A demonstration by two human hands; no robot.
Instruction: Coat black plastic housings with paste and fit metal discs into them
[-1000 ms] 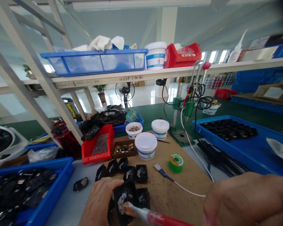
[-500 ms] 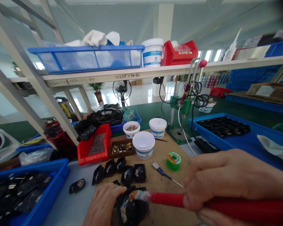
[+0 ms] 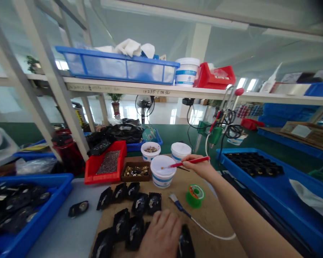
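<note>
Right hand (image 3: 197, 167) pinching a red applicator (image 3: 195, 161), tip just above a white tub (image 3: 163, 181); left hand (image 3: 160, 235) over a black housing (image 3: 186, 244), grip unclear. Risk: a slipping pinch smearing the lid.

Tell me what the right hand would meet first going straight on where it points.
Likely the lidded white tub, at the tip of the red-handled tool in the right hand; depth is unclear.
</note>
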